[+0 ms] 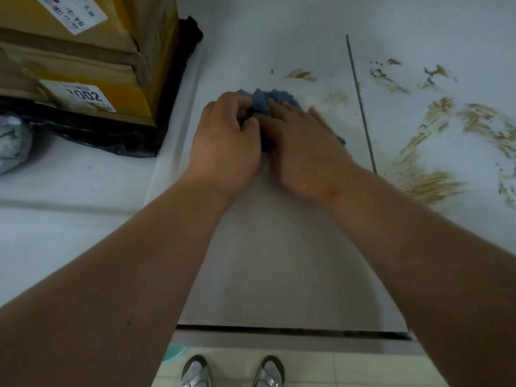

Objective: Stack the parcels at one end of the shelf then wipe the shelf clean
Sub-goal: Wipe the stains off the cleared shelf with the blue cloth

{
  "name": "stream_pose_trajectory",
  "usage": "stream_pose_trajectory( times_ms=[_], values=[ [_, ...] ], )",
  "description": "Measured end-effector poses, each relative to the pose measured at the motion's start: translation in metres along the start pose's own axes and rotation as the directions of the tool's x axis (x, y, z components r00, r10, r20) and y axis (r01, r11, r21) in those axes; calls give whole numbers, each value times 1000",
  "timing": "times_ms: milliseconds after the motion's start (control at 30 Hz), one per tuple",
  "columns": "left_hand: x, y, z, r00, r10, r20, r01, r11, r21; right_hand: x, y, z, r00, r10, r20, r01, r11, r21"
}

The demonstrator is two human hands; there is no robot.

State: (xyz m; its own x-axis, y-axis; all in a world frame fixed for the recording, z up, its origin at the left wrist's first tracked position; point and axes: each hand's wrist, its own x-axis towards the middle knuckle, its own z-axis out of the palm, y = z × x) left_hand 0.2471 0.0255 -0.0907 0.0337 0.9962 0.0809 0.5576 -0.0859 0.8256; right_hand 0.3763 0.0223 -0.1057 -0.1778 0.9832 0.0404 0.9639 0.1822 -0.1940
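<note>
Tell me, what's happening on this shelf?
A person is working a blue cloth on the white shelf. The left hand grips it while the right hand presses flat on it. Cardboard parcels are already stacked at the left end. Brown smears to the right are not yet wiped.

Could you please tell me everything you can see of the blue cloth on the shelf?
The blue cloth is a fluffy, looped fabric, bunched into a crumpled heap on the white shelf. Both hands largely cover it: the left hand grips its near-left side with curled fingers, and the right hand presses flat on top. A small corner shows beside the right hand. Brown smears lie to its right.
</note>
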Motion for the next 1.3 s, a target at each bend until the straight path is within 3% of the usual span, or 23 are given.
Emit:
stream_pose_trajectory(
  times_ms=[100,200,300,433,533,633,700,833,900,967,1067,1133,1233,1300],
  values=[
    [-5,-3,-1,1000,20,-19,-20,1000,-9,4,41,-17,985,171,-6,-170,975,-141],
    [-10,-4,-3,999,35,-6,-35,997,-66,3,64,-24,938,347,-9,-347,933,-93],
    [-12,-4,-4,998,63,-23,-64,996,-61,-10,31,-18,894,448,-25,-448,891,-64],
    [-14,-2,-4,996,85,-39,-87,995,-55,-43,-27,2,980,189,-65,-187,982,26],
    [-16,1,-4,994,101,-35,-103,993,-66,-39,-5,-5,998,53,-14,-53,998,28],
    [-25,10,-4,987,154,-43,-152,988,33,-29,41,-20,981,188,-42,-191,978,-85],
    [-35,18,-2,982,186,-41,-186,982,10,-28,64,-27,942,334,-41,-335,941,-44],
    [-47,20,5,995,100,-27,-102,991,-84,-28,43,-21,900,433,-52,-434,901,-19],
    [-50,17,7,998,57,-23,-60,993,-106,-36,11,-8,938,340,-72,-343,939,-36],
    [-52,15,7,999,40,-15,-42,989,-139,-49,-11,11,986,153,-62,-154,988,-15],
    [-52,16,6,1000,3,-8,-5,979,-204,-58,1,7,999,-21,28,19,998,68],
    [-53,16,5,1000,17,-13,-19,983,-180,-58,27,-7,999,28,27,-29,998,62],
    [-62,11,5,999,47,-16,-48,991,-123,-56,51,-20,961,274,38,-274,962,6],
    [-68,7,6,995,98,-24,-99,992,-76,-55,38,-16,934,357,28,-357,934,2]
  ],
)
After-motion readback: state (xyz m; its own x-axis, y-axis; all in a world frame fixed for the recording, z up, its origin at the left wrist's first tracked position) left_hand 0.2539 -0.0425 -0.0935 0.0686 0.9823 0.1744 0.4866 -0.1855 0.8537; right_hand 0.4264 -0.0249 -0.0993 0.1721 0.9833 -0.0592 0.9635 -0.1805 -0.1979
